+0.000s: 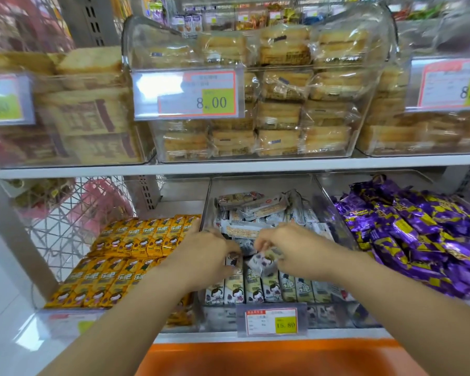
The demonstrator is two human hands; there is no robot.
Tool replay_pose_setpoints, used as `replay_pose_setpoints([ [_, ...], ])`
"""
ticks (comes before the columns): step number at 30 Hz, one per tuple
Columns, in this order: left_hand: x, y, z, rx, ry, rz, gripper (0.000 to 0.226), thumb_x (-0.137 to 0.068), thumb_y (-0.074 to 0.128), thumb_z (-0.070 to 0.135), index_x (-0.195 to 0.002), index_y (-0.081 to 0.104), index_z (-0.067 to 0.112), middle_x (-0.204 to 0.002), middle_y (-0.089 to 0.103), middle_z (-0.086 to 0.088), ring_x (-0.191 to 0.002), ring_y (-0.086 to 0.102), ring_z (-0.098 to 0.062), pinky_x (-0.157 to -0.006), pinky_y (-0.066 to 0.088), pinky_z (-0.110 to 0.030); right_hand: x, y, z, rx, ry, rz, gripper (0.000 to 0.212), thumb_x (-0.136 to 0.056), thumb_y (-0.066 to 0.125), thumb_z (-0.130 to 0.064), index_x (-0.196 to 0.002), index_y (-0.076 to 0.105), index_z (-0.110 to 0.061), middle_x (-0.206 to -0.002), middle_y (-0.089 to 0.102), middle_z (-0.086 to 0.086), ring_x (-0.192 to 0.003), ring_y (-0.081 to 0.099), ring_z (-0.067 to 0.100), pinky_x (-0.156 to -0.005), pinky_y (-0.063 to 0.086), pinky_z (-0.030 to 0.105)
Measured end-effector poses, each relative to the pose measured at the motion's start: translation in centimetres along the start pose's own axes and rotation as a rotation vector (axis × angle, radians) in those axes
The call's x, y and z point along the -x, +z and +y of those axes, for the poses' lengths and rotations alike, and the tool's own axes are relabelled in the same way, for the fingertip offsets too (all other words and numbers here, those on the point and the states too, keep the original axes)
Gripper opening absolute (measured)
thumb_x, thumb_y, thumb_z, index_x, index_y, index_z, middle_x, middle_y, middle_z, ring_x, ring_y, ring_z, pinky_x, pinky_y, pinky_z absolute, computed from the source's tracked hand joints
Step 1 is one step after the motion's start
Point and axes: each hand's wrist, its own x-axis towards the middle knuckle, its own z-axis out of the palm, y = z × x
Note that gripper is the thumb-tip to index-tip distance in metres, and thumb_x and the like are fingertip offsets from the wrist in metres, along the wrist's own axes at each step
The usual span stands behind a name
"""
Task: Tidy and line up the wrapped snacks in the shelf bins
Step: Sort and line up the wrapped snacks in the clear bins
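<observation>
the fingertips of my left hand are blurred and partly behind the hand itself. they curl down on a standing pack, but i cannot tell if they grip it or only touch it. the fingers of my right hand pinch one tilted pack just above the front row in the middle bin. its print is smeared and i cannot read it.

the lower shelf has three bins. the left one holds yellow packs in two flat rows. the middle one holds white packs, at least six upright in front and a loose heap behind. the right one holds purple packs in a heap, cut off by the frame edge. a price tag covers the lower front of the middle bin.

the bins are clear hard plastic, and the wrappers are glossy film. the purple ones are crinkled, and the yellow and white ones are flat and oblong.
</observation>
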Motion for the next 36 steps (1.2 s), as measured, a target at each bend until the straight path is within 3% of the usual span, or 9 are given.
replay_pose_setpoints([
  [5, 0.2, 0.3, -0.1, -0.015, -0.014, 0.04, 0.04, -0.095, 0.046, 0.031, -0.135, 0.045, 0.034, -0.127, 0.059, -0.002, -0.129, 0.042, -0.021, -0.117, 0.004, -0.05, 0.3, 1.6, 0.2, 0.021, -0.207, 0.083, 0.033, -0.089, 0.056, -0.003, -0.102, 0.065, -0.032, -0.129, 0.05, -0.019, -0.114, 0.039, 0.003, -0.1, 0.035, 0.029],
  [8, 0.1, 0.4, 0.1, -0.01, -0.042, 0.055, 0.044, -0.096, 0.045, 0.022, -0.138, 0.043, 0.034, -0.13, 0.057, -0.003, -0.132, 0.038, -0.021, -0.116, 0.001, -0.05, 0.4, 1.3, 1.5, -0.061, -0.003, 0.189, 0.029, -0.09, 0.055, -0.008, -0.111, 0.06, -0.027, -0.102, 0.047, -0.024, -0.088, 0.046, 0.005, -0.071, 0.041, 0.02],
  [10, -0.1, 0.3, 0.4, -0.027, -0.047, 0.058, 0.051, -0.095, 0.044, 0.011, -0.14, 0.039, 0.034, -0.137, 0.051, 0.001, -0.133, 0.037, -0.021, -0.115, 0.0, -0.054, 0.0, 1.7, 1.9, -0.095, 0.12, 0.071, 0.032, -0.089, 0.06, -0.014, -0.119, 0.056, -0.021, -0.103, 0.056, -0.013, -0.087, 0.055, 0.012, -0.063, 0.044, 0.016],
  [12, -0.3, 0.0, 0.8, -0.024, -0.03, 0.084, 0.056, -0.095, 0.043, 0.007, -0.141, 0.037, 0.037, -0.143, 0.044, 0.007, -0.133, 0.038, -0.018, -0.115, -0.001, -0.056, -0.4, 2.4, 1.7, -0.226, 0.155, -0.112, 0.037, -0.087, 0.065, -0.015, -0.123, 0.055, -0.016, -0.114, 0.062, 0.0, -0.092, 0.059, 0.011, -0.076, 0.047, 0.018],
  [16, -1.1, -1.1, 1.7, 0.03, 0.062, 0.094, 0.041, -0.102, 0.038, 0.034, -0.143, 0.034, 0.037, -0.149, 0.037, 0.011, -0.134, 0.039, -0.014, -0.115, -0.001, -0.055, -0.8, 2.2, 1.5, -0.287, 0.151, -0.1, 0.029, -0.088, 0.059, -0.007, -0.116, 0.062, -0.015, -0.088, 0.06, -0.009, -0.084, 0.059, 0.006, -0.069, 0.044, 0.011],
  [21, -1.9, -0.6, 2.2, 0.006, 0.089, -0.099, 0.052, -0.098, 0.037, 0.051, -0.147, 0.028, 0.035, -0.154, 0.03, 0.007, -0.141, 0.029, -0.019, -0.115, -0.003, -0.059, -1.9, 3.3, 1.5, -0.101, 0.197, -0.2, 0.052, -0.088, 0.055, -0.005, -0.137, 0.04, -0.015, -0.086, 0.057, 0.007, -0.068, 0.053, 0.014, -0.06, 0.044, 0.028],
  [26, -1.8, -0.2, 1.9, -0.027, 0.104, -0.122, 0.05, -0.097, 0.037, 0.053, -0.143, 0.035, 0.034, -0.145, 0.044, 0.006, -0.132, 0.042, -0.02, -0.116, 0.001, -0.056, -1.2, 2.8, 1.2, -0.134, 0.165, -0.237, 0.072, -0.085, 0.066, -0.012, -0.147, 0.028, -0.017, -0.135, 0.05, 0.008, -0.081, 0.051, 0.009, -0.079, 0.041, 0.021],
  [31, -1.8, -0.3, 1.8, 0.035, 0.065, -0.114, 0.05, -0.095, 0.042, 0.053, -0.142, 0.037, 0.037, -0.149, 0.039, 0.006, -0.134, 0.039, -0.019, -0.116, 0.005, -0.054, 1.8, -1.7, 1.1, -0.176, 0.151, 0.022, 0.048, -0.091, 0.056, -0.014, -0.135, 0.046, -0.029, -0.093, 0.063, -0.008, -0.068, 0.061, 0.006, -0.066, 0.053, 0.023],
  [36, -2.2, -1.8, 4.2, 0.128, 0.107, 0.018, 0.042, -0.098, 0.047, 0.038, -0.139, 0.041, 0.04, -0.147, 0.041, 0.012, -0.129, 0.042, -0.018, -0.111, 0.021, -0.042, 5.4, -4.0, 3.4, -0.008, 0.109, 0.331, 0.028, -0.091, 0.058, -0.021, -0.117, 0.064, -0.029, -0.103, 0.064, -0.021, -0.087, 0.051, -0.011, -0.08, 0.039, 0.009],
])
